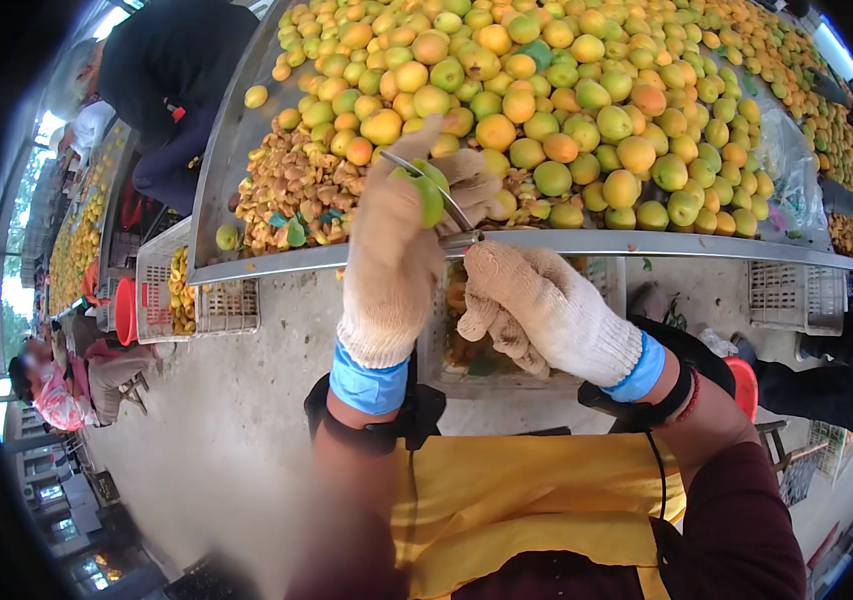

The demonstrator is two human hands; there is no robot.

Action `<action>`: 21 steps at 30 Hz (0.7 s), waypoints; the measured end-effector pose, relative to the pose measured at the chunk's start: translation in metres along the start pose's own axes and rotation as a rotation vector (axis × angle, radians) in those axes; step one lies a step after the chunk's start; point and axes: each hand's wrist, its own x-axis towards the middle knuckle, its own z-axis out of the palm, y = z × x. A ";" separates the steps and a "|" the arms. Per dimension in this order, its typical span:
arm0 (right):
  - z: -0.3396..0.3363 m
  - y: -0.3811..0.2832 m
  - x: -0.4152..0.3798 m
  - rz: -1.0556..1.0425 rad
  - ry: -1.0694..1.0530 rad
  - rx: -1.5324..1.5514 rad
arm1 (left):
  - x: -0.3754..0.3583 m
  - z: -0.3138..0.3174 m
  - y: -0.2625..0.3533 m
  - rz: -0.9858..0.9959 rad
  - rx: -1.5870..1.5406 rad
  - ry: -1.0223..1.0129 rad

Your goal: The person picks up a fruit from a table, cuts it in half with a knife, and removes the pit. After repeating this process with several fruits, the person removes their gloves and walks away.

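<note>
My left hand, in a stained knit glove, holds a green fruit above the front edge of the metal table. A thin metal blade lies against the fruit. My right hand, gloved too, is closed on the blade's handle end at the table edge. Behind my hands many yellow, orange and green fruits are heaped. Left of my left hand is a pile of brown pits with a few green leaves.
Below the table edge stand crates, one at the left and one at the right. A red basin is at the left. One person leans at the upper left; another person sits farther off.
</note>
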 end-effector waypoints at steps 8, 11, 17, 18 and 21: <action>0.002 0.014 0.003 0.023 0.016 0.079 | -0.006 0.005 -0.014 -0.154 -0.373 -0.096; -0.005 0.018 0.009 -0.022 0.107 0.010 | -0.003 0.008 -0.011 -0.150 -0.310 -0.085; -0.014 -0.018 -0.011 -0.096 0.042 -0.088 | -0.004 -0.002 0.003 -0.084 0.185 -0.099; -0.009 -0.026 -0.015 -0.338 0.194 -0.396 | -0.006 0.006 0.002 -0.006 0.248 -0.108; -0.014 -0.010 -0.007 -0.659 0.410 -0.978 | -0.009 0.027 -0.010 0.087 0.311 -0.050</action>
